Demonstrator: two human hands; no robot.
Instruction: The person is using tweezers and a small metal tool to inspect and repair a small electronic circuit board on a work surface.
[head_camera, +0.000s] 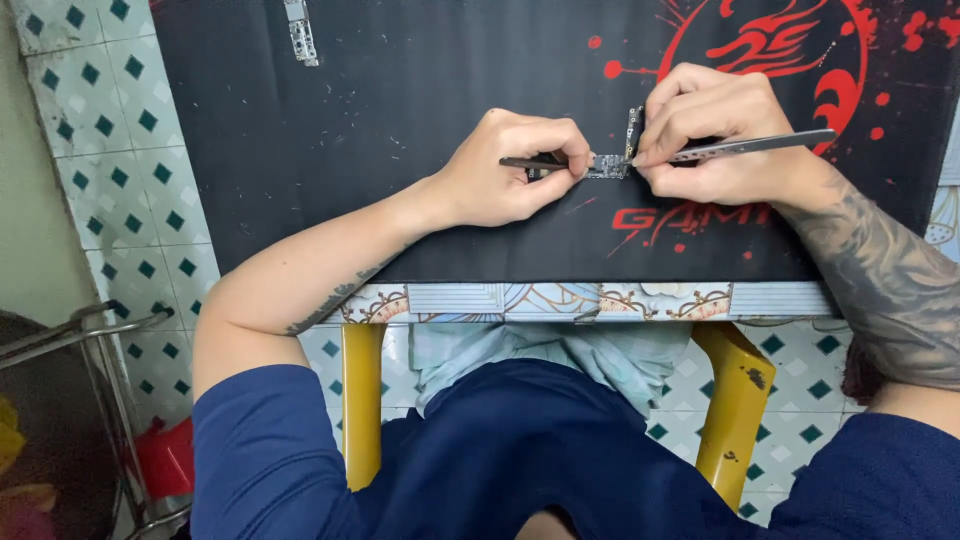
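With your left hand (510, 165) pinching a dark tool (530, 162) and your right hand (715, 130) gripping tweezers (750, 145), a slip could flick the tiny circuit board (607, 167) off the mat (400, 120).

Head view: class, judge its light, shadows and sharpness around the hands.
Head view: even, soft light; only faint shadows under the left hand and right hand; no glare on the mat; hands sharp, though the small board is too tiny for detail.
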